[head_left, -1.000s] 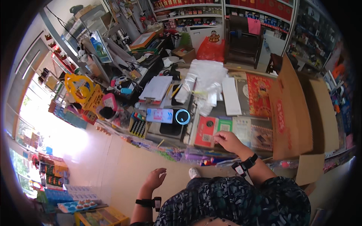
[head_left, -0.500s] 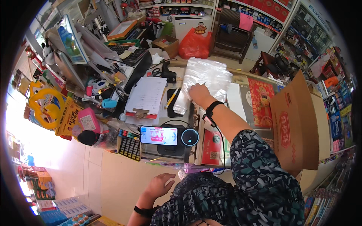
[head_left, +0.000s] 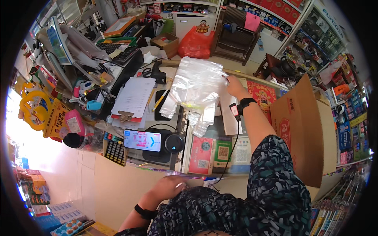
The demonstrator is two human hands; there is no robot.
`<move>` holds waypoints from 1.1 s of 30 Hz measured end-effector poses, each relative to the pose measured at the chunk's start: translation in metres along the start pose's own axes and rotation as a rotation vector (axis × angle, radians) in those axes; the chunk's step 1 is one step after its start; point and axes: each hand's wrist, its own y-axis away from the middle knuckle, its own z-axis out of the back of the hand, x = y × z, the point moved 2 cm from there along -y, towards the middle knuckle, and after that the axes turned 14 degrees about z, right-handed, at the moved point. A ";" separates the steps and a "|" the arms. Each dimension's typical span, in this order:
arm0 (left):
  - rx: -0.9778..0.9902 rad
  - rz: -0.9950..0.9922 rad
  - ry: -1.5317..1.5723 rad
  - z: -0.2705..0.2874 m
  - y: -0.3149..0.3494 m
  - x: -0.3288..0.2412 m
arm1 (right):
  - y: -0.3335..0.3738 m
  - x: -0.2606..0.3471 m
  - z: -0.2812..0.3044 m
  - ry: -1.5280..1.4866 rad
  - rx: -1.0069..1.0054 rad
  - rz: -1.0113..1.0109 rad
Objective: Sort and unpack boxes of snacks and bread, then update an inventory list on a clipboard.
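Note:
On the counter lies a stack of clear plastic bags [head_left: 197,80], its handle strips hanging toward me. My right hand [head_left: 236,87] is at the right edge of this stack, fingers closed together. A small dark tip shows at the fingers, too small to name. Just below the bags are silvery foil packs [head_left: 200,128], and beside my wrist a long white box [head_left: 229,116] lies flat. My left hand [head_left: 167,188] is low in front of my body by the counter's near edge, fingers loosely stretched and partly hidden, with nothing seen in them.
A phone on a stand [head_left: 142,140] and a round black device [head_left: 174,143] stand left of the printed code cards [head_left: 223,152]. Further left are a clipboard with papers [head_left: 133,98] and a calculator [head_left: 115,152]. An open cardboard box [head_left: 297,129] stands right. A cable [head_left: 237,137] hangs from my right wrist.
My right hand has moved from the middle of the bags to their right edge, uncovering the foil packs. My left hand has come closer to my body. The whole view has shifted slightly.

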 end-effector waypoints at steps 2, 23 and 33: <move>0.030 -0.013 0.000 -0.012 -0.018 -0.009 | 0.014 -0.026 -0.013 -0.183 0.214 -0.098; -0.337 0.223 0.152 -0.038 -0.105 -0.026 | 0.282 0.098 0.096 -0.855 0.577 -0.720; -0.489 0.179 0.254 -0.070 -0.149 -0.037 | 0.221 0.086 0.060 -1.287 0.067 -0.829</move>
